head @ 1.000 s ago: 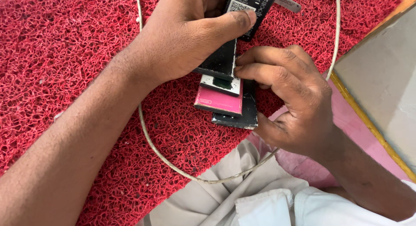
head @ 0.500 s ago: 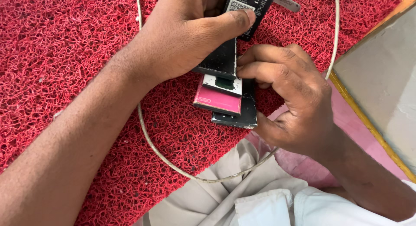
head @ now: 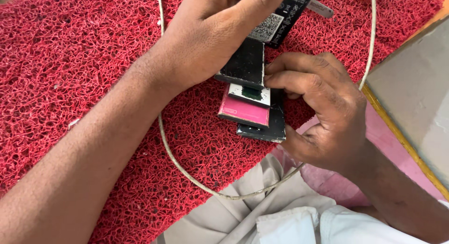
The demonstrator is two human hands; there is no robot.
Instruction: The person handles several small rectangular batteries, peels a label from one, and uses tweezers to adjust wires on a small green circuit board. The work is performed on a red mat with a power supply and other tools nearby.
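Red bumpy mat (head: 70, 61) under everything, white cord (head: 187, 171) looping across. Right hand (head: 322, 108) nearest, fingers pinched on stack of flat phone batteries (head: 255, 108) (pink one (head: 243, 112) in middle). Left hand (head: 215, 33) just past, thumb and fingers closed on black battery (head: 245, 64) atop stack. Another black battery (head: 287, 12) farther back.

A small repair workbench is indicated: phone batteries (head: 252, 99) are stacked on a red mesh mat (head: 70, 71), white cable (head: 187, 171) alongside.
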